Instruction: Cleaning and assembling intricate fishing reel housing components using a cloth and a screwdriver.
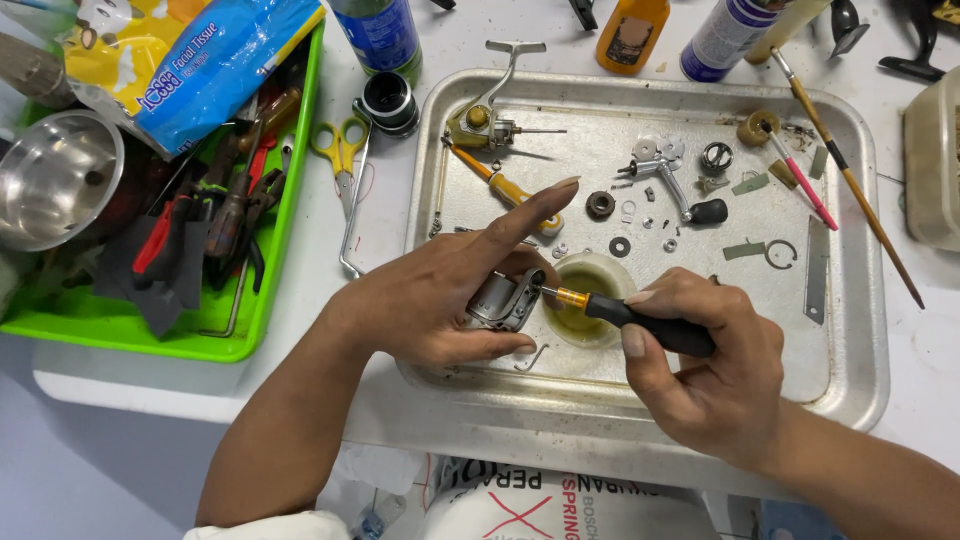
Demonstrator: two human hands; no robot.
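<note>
Both hands over metal tray [850,380]: L hand [430,300] pinching grey reel part [505,300], R hand [715,375] clamped round screwdriver [630,317].

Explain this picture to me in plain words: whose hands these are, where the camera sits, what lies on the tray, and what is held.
No machine here: a person works bare-handed, filmed by a camera on their head looking down. The left hand grips a small grey metal part over a metal tray. The right hand holds a black-handled screwdriver, its tip against that part. On the tray lie washers, screws, a yellow-handled tool and a small cup. Left of it sit yellow scissors and a green bin of tools.
</note>
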